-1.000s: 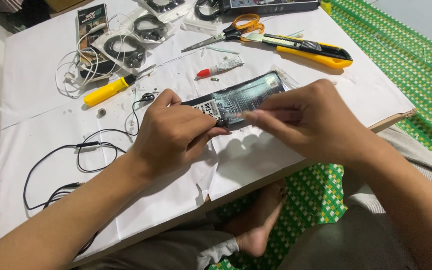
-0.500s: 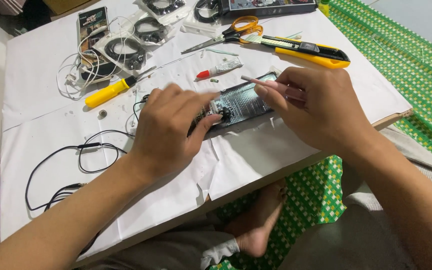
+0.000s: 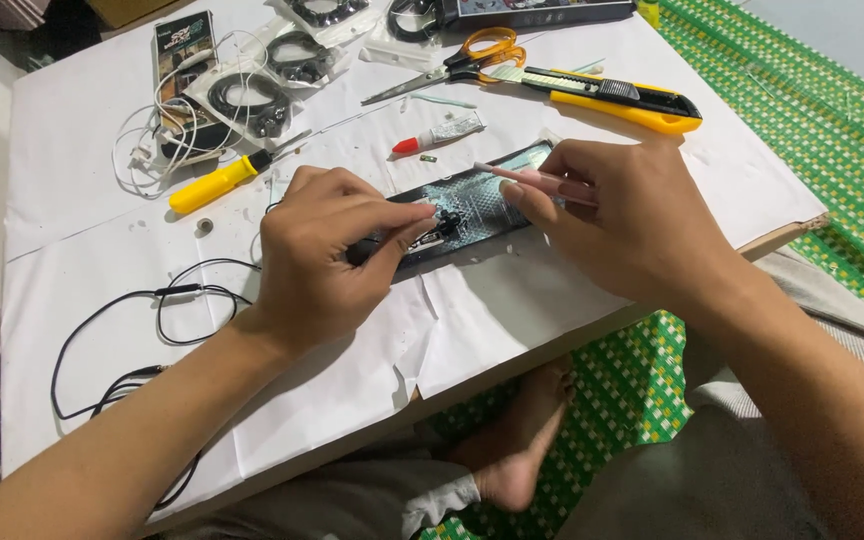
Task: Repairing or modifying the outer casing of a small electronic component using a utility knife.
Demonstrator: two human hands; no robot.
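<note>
A dark flat device (image 3: 472, 210) lay in the middle of the paper-covered table (image 3: 62, 150). The left hand (image 3: 327, 255) pinched a small black part (image 3: 449, 220) against its surface, fingers closed. The right hand (image 3: 622, 215) gripped a thin pink tool (image 3: 517, 176), its tip over the device. A yellow screwdriver (image 3: 214, 183) lay far left.

- Screwdriver (image 3: 214, 183), at ten o'clock of the left hand (image 3: 324, 262): yellow handle.
- Utility knife (image 3: 612, 98), at twelve o'clock of the right hand (image 3: 624, 222): yellow with a black slider.
- Scissors (image 3: 462, 58): orange handles.
- Small tube (image 3: 442, 133): white, red cap.
- Slim tool (image 3: 527, 180) in the right hand: pale pink.
- Opened device (image 3: 472, 205): black, teal-grey inside.
- Cable (image 3: 142, 330): black.
- Tabletop paper (image 3: 82, 150): white.
- Floor mat (image 3: 822, 120): green-and-white woven check.
</note>
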